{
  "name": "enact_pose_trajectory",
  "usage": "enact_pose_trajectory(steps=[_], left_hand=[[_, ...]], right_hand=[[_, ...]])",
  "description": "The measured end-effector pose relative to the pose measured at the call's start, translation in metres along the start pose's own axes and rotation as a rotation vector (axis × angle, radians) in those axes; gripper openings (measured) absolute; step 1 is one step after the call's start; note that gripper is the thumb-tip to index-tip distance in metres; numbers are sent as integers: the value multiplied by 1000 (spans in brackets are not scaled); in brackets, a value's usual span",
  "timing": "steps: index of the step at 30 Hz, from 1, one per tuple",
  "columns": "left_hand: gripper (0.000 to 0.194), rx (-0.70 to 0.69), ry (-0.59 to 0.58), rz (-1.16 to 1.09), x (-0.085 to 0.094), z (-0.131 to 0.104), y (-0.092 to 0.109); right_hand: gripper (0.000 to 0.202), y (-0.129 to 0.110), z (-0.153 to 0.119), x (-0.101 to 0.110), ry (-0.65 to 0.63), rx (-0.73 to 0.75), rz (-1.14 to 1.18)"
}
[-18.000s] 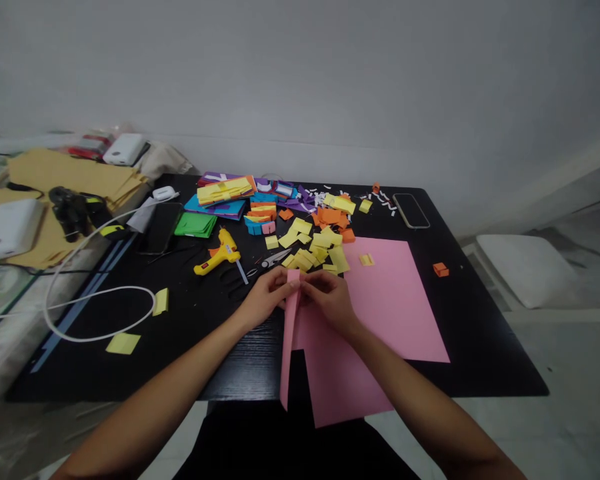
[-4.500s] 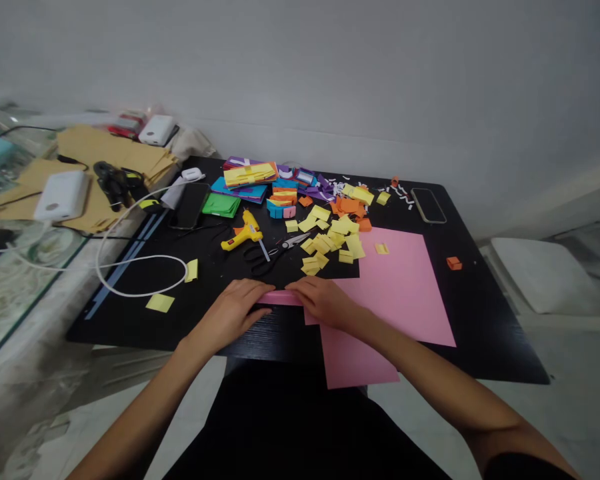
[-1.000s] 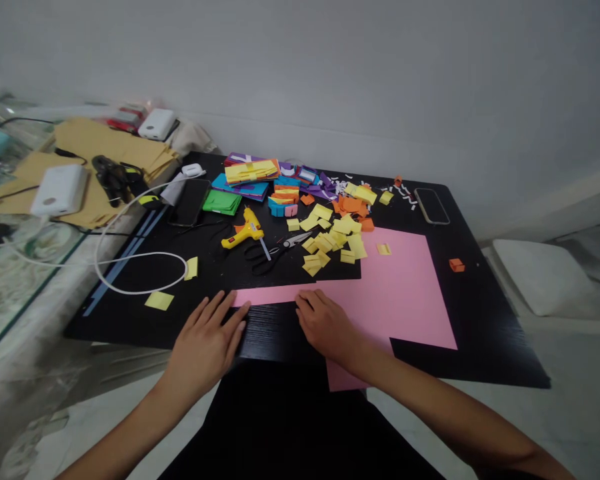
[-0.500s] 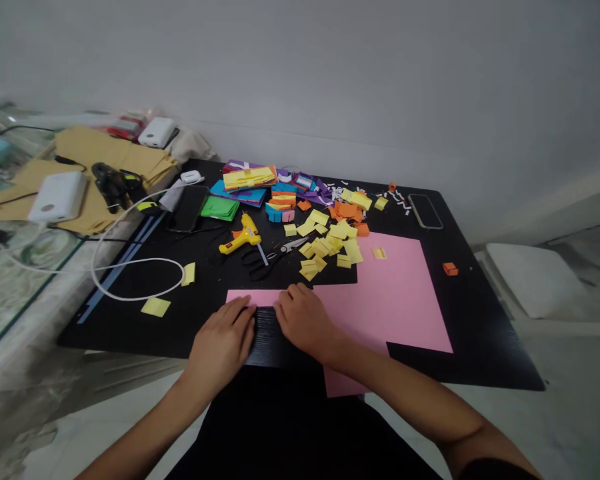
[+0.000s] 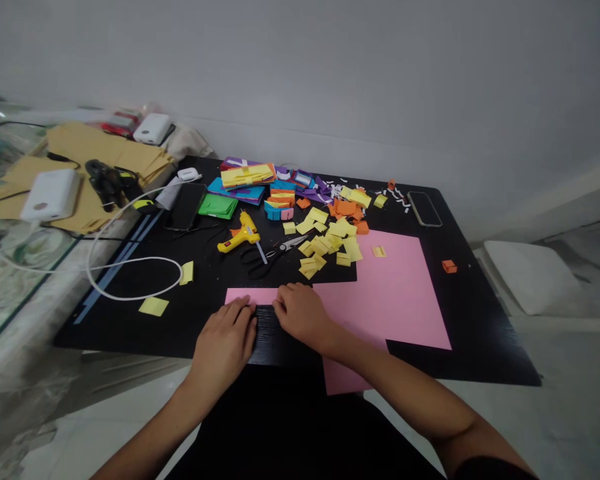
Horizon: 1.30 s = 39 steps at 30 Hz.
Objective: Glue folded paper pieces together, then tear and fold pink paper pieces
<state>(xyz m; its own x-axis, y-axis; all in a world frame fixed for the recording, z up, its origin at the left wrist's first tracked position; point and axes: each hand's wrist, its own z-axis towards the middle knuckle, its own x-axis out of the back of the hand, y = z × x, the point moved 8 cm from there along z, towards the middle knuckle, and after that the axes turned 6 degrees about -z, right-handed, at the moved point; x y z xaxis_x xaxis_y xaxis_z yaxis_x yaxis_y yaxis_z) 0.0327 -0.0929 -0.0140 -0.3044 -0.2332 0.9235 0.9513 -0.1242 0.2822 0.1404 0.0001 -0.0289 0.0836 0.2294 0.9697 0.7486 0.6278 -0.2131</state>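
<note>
While my left hand (image 5: 225, 340) and right hand (image 5: 305, 317) rest on it, the pink strip (image 5: 264, 296) lies crosswise on the black table (image 5: 485, 350).

At far left a smooth white cable (image 5: 91, 267) loops beside two yellow paper slips (image 5: 154, 307); my left hand comes next, fingers loosely extended, tips on the strip and closed around nothing; the strip, flat, matte and narrow, points its square-cut end left, its long axis running left to right, roughly along the table's grained near edge; beyond it lie a yellow plastic glue gun (image 5: 241, 233) and scissors (image 5: 286, 245); my right hand is curled over the strip's other end, and whether it pinches I cannot tell; rightward spreads smooth pink paper (image 5: 405, 293), partly overhanging the near edge, then a small folded orange piece (image 5: 449, 267).
</note>
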Motion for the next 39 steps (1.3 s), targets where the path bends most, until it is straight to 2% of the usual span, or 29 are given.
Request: enact_pose_trajectory(steps=[6,10,13,18,21,24,26,30,36,39], left_hand=[[27,-9,-10,-9,-1,1,-1],[27,-23,-11,-12,1,2,-1],[25,-14,-8,2,3,7,-1],[18,15,37,-93,-1,30,8],[16,8,-5,-256,-20,46,23],[17,26,-66,-286,-38,57,33],[17,46,-98,-294,-43,60,33],[16,74,-144,-350,-36,58,17],[20,130,-185,-342,-19,46,-29],[21,203,-225,-330,-14,40,-51]], right_hand=[[21,45,-20,12,-32,-116,27],[23,75,-39,24,39,-157,80],[23,86,-48,28,94,-174,104],[21,74,-46,26,180,-141,162],[13,57,-37,19,180,-58,211],[11,51,-30,10,136,-29,185],[11,51,-29,8,105,-29,169],[13,51,-27,10,40,-33,139],[12,51,-25,15,-26,-69,171],[11,52,-24,15,-56,-80,185]])
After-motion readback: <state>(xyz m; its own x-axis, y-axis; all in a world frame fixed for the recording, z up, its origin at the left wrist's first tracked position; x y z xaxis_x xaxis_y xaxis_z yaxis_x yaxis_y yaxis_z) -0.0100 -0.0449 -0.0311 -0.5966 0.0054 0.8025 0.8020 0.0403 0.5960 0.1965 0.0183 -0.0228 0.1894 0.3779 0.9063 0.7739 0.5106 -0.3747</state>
